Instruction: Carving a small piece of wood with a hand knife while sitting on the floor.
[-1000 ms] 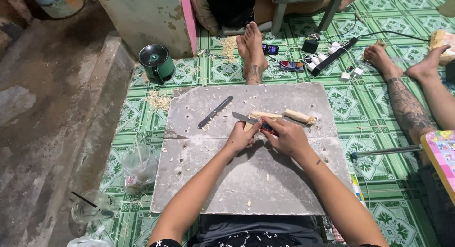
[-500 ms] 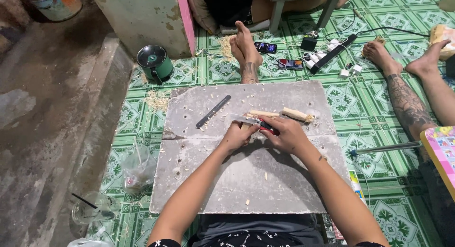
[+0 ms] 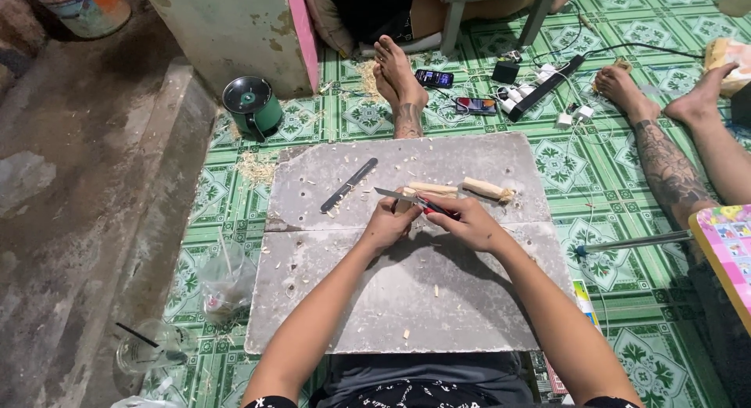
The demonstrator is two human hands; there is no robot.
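Worktop: a grey slab (image 3: 407, 298) lies flat on the green tiled floor, with small wood chips scattered over it
Left hand: the left hand (image 3: 389, 224) has its fingers curled closed around a small pale stick, which is mostly hidden inside the hand
Right hand: the right hand (image 3: 469, 220) has its fingers wrapped tight on the red handle of a knife (image 3: 407, 197)
Knife: the blade points to the left and sits right over the left hand
Risk of a cut: I think the blade could slip off the wood and nick the left fingers, because they are so close to it
Risk of a slip: the stick is small, so it may twist in the grip
Further back: two peeled sticks (image 3: 461, 189) and a dark file (image 3: 349, 186) lie on the worktop
Far: another person's bare feet (image 3: 399, 83) rest near the far edge; a flying chip could hit them
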